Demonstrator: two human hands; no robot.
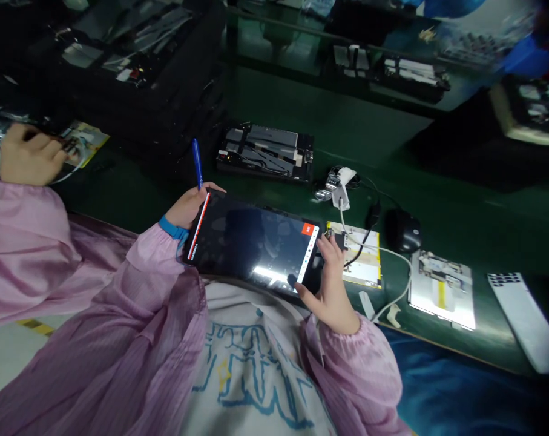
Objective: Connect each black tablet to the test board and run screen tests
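A black tablet (251,242) lies tilted in front of my chest, its screen mostly dark with a white icon strip and a red square at the right end. My left hand (186,206) grips its left end and also has a blue pen (197,162) sticking up between thumb and fingers. On the right end, my right hand (333,290) has its thumb over the screen and its fingers at the edge. Just past those fingers, a white battery pack with yellow edging (362,254) lies on the bench, with a black cable across it.
Beyond the tablet sits an opened device with exposed batteries (265,151). A black mouse (404,230), a silver metal plate (442,287) and a long white strip (526,318) lie to the right. A co-worker's hand (31,154) works at far left. Dark stacked trays (165,115) stand at back left.
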